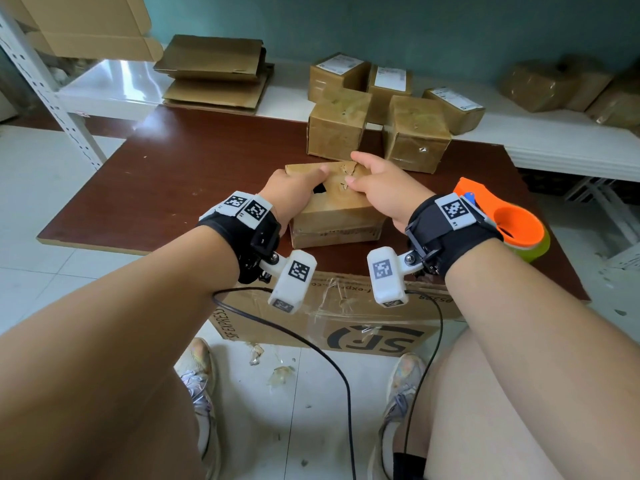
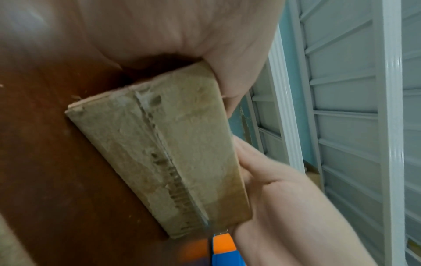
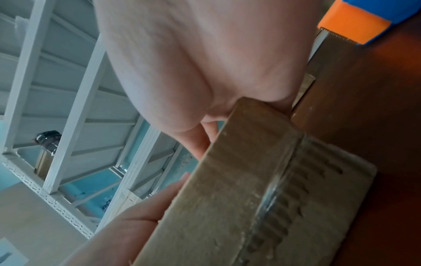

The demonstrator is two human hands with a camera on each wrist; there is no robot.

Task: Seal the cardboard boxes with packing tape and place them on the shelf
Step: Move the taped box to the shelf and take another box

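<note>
A small cardboard box (image 1: pixel 341 209) (image 2: pixel 182 153) (image 3: pixel 250 198) stands on the brown table (image 1: pixel 173 174) near its front edge. Its top flaps are torn, with a dark gap between them. My left hand (image 1: pixel 294 192) (image 2: pixel 182 27) grips the box's left end, fingers laid over the top. My right hand (image 1: pixel 381 188) (image 3: pixel 182 54) holds the right end, fingers curled onto the top flaps. An orange and blue tape dispenser (image 1: pixel 512 223) (image 2: pixel 222 252) (image 3: pixel 353 21) with a yellow-green roll lies on the table just right of my right wrist.
Two taped boxes (image 1: pixel 337 129) (image 1: pixel 415 133) stand at the table's back edge. More labelled boxes (image 1: pixel 389 81) sit on the low white shelf (image 1: pixel 571 140) behind. Flattened cardboard (image 1: pixel 214 77) is stacked back left. A large printed carton (image 1: pixel 329 323) stands below the front edge.
</note>
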